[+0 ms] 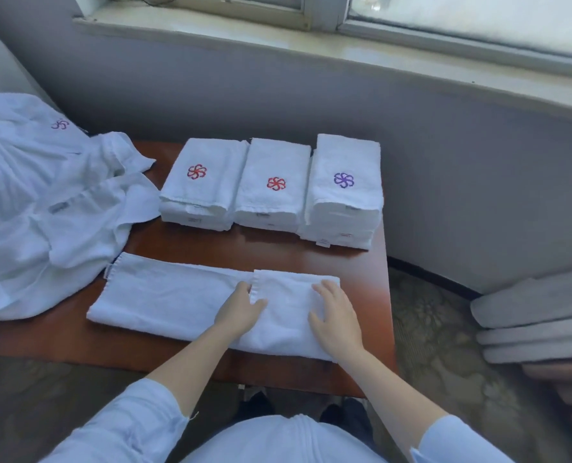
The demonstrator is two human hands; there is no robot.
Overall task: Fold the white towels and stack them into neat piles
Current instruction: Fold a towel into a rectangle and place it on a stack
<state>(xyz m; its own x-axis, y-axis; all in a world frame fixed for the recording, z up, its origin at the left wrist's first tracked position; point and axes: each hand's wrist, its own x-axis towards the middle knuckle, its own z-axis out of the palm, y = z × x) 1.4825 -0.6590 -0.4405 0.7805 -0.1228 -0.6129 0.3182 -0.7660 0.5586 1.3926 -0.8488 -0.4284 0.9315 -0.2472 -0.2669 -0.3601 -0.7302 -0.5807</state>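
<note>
One towel [177, 297] lay folded into a long strip on the near part of the bench [211, 245], its long axis running left to right across my front. Its right end lay doubled back over the strip as a flap [289, 305], and the flap's hem stood a little right of the strip's middle. My right grip [336, 317] rested flat on that flap, fingers straight and spread, clamped on nothing. My left grip [241, 309] sat at the hem, thumb on top of the flap and fingers against its edge. Whether they pinched the hem or only pressed it, I could not tell.

What counted was that all the single, undoubled length ran leftward from my left grip, ending at the free left end [114, 275] close by the heap of loose towels [44, 212]. I judged the left grip the nearer one to fetch that end and bring it across onto the flap, while the right held the flap down. Three finished stacks [272, 188] stood at the back of the bench, apart from the strip.
</note>
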